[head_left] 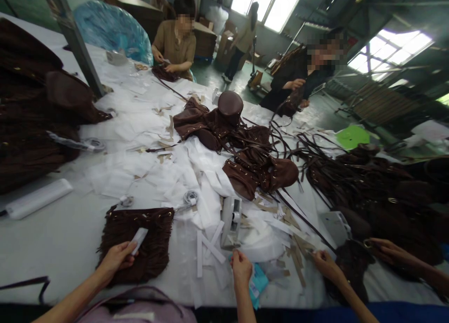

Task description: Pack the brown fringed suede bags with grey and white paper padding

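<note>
My left hand [120,259] is closed round a small white, flat folded strip [139,241], held over a dark brown fringed bag [154,248]. The bag lies flat on the table, with gold eyelets along its top edge. My right hand [242,268] is pinched at the near end of a grey tape dispenser [231,222]; whatever sits between its fingertips is too small to make out. Beside that wrist lies a light blue packet [258,283]. Crossed white paper strips [210,246] lie left of the dispenser.
Brown bucket bags [259,173] are heaped mid-table, with a larger strap-tangled pile [379,197] at right. A co-worker's hands [328,267] work close on my right. A metal post [75,42] rises at left. Two people [177,47] handle bags across the table.
</note>
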